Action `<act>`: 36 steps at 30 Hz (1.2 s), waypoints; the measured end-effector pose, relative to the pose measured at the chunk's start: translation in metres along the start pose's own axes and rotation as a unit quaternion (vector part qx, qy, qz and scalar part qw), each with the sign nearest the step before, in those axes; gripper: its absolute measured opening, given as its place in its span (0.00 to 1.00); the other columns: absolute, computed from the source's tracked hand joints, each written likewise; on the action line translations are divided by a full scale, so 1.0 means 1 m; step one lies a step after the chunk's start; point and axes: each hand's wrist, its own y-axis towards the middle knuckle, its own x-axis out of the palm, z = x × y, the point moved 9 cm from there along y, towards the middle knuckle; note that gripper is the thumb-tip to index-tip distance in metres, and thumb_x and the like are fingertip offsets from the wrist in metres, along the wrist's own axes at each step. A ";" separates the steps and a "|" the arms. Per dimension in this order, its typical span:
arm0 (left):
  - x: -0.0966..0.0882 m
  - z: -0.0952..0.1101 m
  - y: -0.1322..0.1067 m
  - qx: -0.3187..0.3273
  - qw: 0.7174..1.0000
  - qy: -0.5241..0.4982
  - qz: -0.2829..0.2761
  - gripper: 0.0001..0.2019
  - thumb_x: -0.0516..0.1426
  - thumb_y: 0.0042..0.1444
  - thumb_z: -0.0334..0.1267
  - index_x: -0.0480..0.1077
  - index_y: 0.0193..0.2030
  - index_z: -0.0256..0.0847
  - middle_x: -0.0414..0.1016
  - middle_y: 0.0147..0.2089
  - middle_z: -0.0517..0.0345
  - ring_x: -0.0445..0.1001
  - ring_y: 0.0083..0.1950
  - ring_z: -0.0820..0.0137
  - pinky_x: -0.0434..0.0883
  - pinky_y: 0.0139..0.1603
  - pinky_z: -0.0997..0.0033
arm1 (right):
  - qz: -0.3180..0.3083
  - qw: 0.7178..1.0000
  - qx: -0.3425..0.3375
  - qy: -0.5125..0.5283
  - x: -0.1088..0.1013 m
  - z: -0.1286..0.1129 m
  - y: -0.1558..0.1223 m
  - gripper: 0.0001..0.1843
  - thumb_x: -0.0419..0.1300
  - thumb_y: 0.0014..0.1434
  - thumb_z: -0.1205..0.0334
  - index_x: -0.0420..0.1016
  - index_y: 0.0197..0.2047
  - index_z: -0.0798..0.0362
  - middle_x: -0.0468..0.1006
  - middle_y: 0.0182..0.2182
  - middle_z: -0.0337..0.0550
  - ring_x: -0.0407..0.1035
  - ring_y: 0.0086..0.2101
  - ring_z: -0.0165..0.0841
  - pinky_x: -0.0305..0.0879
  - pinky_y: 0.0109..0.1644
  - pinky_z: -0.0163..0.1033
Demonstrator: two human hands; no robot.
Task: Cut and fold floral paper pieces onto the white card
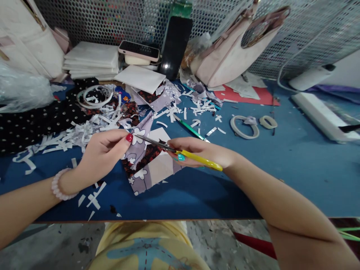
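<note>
My left hand (pixel 108 150) pinches a piece of lilac fabric (pixel 136 148) with white flowers between thumb and fingers. In my right hand (pixel 197 148) is a pair of scissors (pixel 198 159) with yellow handles, its blades pointing left onto the fabric by my left thumb. Whether the blades are parted I cannot tell. Below lies a white card (pixel 161 168) partly covered with lilac floral and dark red-black patterned cloth. A green pen (pixel 189 127) rests just behind my right hand.
White paper strips (pixel 84 133) litter the blue table (pixel 295 176). Tape rolls (pixel 244 126) lie at right and others on black dotted cloth (pixel 36 120) at left. Along the back stand a dark phone (pixel 176 47), stacked white cards (pixel 90 58) and a pale handbag (pixel 233 52).
</note>
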 end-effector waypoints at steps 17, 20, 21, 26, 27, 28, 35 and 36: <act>-0.014 0.015 -0.002 0.076 0.994 0.030 0.079 0.15 0.52 0.57 0.32 0.57 0.19 0.40 0.60 0.21 0.64 0.58 0.23 0.78 0.58 0.23 0.77 | 0.060 0.991 -0.056 0.104 -0.019 0.003 0.005 0.25 0.55 0.58 0.36 0.58 0.33 0.51 0.54 0.20 0.28 0.45 0.16 0.21 0.41 0.16 0.30; -0.014 0.013 -0.002 0.060 0.995 0.004 0.083 0.12 0.54 0.55 0.34 0.64 0.21 0.40 0.67 0.23 0.62 0.63 0.24 0.76 0.62 0.24 0.77 | 0.243 0.955 0.017 -0.172 -0.060 0.004 -0.004 0.18 0.56 0.57 0.45 0.58 0.32 0.50 0.58 0.21 0.32 0.51 0.20 0.25 0.46 0.22 0.32; -0.014 0.013 -0.002 0.057 0.995 -0.007 0.082 0.10 0.54 0.55 0.35 0.66 0.23 0.39 0.69 0.24 0.61 0.65 0.25 0.76 0.64 0.25 0.77 | 0.300 0.911 0.054 -0.277 -0.072 0.003 -0.009 0.14 0.57 0.57 0.50 0.59 0.32 0.51 0.62 0.22 0.34 0.54 0.21 0.26 0.48 0.24 0.33; -0.004 0.004 -0.005 0.023 0.996 -0.079 0.040 0.05 0.57 0.53 0.37 0.71 0.31 0.39 0.75 0.28 0.58 0.71 0.28 0.74 0.69 0.27 0.77 | 0.344 0.789 0.153 -0.486 -0.084 0.003 -0.012 0.14 0.55 0.60 0.57 0.67 0.45 0.57 0.76 0.37 0.54 0.70 0.37 0.40 0.61 0.37 0.39; -0.001 0.002 -0.006 0.019 0.995 -0.096 0.026 0.05 0.57 0.53 0.37 0.72 0.32 0.39 0.75 0.29 0.58 0.70 0.28 0.74 0.69 0.27 0.77 | 0.338 0.788 0.145 -0.494 -0.081 0.003 -0.011 0.14 0.54 0.60 0.59 0.68 0.46 0.58 0.76 0.41 0.57 0.70 0.41 0.43 0.63 0.41 0.42; 0.002 -0.001 -0.007 0.013 0.994 -0.109 0.012 0.05 0.57 0.54 0.38 0.71 0.33 0.38 0.74 0.29 0.58 0.69 0.28 0.74 0.68 0.26 0.77 | 0.343 0.783 0.128 -0.503 -0.079 -0.001 -0.011 0.14 0.53 0.60 0.60 0.69 0.47 0.59 0.75 0.45 0.59 0.69 0.46 0.46 0.64 0.47 0.46; 0.027 -0.001 -0.017 -0.020 0.987 -0.134 -0.082 0.06 0.57 0.57 0.38 0.71 0.34 0.38 0.70 0.32 0.58 0.67 0.28 0.76 0.66 0.26 0.79 | 0.184 0.968 -0.154 -0.078 -0.005 -0.026 0.006 0.21 0.54 0.62 0.51 0.64 0.54 0.53 0.73 0.50 0.52 0.69 0.49 0.37 0.68 0.51 0.45; 0.029 -0.001 -0.019 -0.027 0.986 -0.135 -0.090 0.07 0.57 0.57 0.39 0.71 0.33 0.38 0.71 0.33 0.58 0.67 0.28 0.76 0.66 0.26 0.79 | 0.146 0.977 -0.152 0.005 0.007 -0.024 0.010 0.22 0.58 0.60 0.47 0.66 0.50 0.53 0.75 0.46 0.49 0.71 0.46 0.34 0.69 0.49 0.42</act>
